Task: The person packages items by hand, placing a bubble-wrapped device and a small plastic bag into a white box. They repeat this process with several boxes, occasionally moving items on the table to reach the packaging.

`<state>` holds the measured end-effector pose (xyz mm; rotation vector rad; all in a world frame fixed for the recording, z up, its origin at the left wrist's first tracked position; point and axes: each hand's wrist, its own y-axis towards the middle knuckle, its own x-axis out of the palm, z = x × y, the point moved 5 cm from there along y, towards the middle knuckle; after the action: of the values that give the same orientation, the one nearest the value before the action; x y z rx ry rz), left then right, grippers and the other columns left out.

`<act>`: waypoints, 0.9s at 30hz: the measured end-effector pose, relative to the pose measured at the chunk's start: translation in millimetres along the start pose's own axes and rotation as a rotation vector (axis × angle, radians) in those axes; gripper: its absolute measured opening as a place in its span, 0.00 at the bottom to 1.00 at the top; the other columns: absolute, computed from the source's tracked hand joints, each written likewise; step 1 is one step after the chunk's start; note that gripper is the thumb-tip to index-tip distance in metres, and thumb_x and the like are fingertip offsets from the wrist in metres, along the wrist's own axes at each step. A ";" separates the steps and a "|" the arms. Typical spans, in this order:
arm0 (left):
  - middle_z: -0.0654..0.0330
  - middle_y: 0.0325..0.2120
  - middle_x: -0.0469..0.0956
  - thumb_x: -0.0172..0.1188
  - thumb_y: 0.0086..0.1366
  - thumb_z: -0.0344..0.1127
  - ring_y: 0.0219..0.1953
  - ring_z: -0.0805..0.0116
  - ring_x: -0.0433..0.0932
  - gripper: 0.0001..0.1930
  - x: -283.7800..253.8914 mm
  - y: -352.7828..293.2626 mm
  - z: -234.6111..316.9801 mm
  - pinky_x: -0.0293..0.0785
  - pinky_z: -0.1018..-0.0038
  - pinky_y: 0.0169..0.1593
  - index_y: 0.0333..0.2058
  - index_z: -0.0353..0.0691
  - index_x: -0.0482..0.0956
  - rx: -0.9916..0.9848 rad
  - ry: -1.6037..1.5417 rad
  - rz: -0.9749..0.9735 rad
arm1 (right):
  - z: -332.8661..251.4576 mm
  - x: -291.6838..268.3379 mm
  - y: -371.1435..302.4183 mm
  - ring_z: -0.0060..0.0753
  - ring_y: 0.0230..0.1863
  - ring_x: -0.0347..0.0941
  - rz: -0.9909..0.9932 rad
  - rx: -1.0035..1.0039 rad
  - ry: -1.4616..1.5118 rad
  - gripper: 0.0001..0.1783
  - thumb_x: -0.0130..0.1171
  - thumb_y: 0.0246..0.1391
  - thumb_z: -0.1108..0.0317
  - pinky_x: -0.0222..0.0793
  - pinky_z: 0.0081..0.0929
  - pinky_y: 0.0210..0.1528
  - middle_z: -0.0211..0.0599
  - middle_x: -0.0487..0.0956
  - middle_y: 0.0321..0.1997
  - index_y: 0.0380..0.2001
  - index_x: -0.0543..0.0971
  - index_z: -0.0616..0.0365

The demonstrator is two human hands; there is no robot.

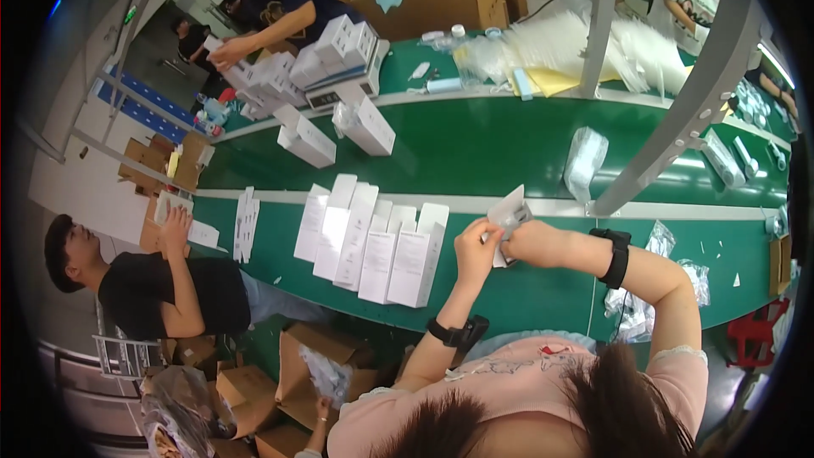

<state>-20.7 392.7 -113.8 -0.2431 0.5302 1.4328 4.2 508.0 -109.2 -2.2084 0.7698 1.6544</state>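
Between my two hands is a small white carton point(507, 206) with its top flap standing up; my fingers hide its lower part. My left hand point(475, 246) pinches the carton's near left side. My right hand point(536, 244) is closed at the carton's right side, fingertips turned inward and mostly hidden, so what they grip there is unclear. To the left of my hands, several open white cartons point(411, 267) stand in a cluster on the green table point(526, 305), their flaps raised.
Beyond a pale rail, a green belt point(475, 140) carries white cartons point(365, 129) and a bag-wrapped item point(585, 161). A slanting metal post point(670, 119) rises at the right, near clear plastic bags point(636, 314). Co-workers handle boxes at the far left and left.
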 end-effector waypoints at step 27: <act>0.46 0.59 0.47 0.65 0.45 0.36 0.60 0.48 0.49 0.40 -77.9 -10.1 -98.3 0.48 0.48 0.57 0.57 0.40 0.55 -0.250 1.158 -0.251 | 61.1 55.3 -11.3 0.39 0.63 0.50 0.540 0.429 0.945 0.62 0.73 0.23 0.64 0.43 0.33 0.63 0.42 0.54 0.62 0.61 0.46 0.56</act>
<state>-34.3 277.4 -162.2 -1.3291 1.1916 0.9974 -27.0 535.0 -181.4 -2.4929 1.8594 0.3680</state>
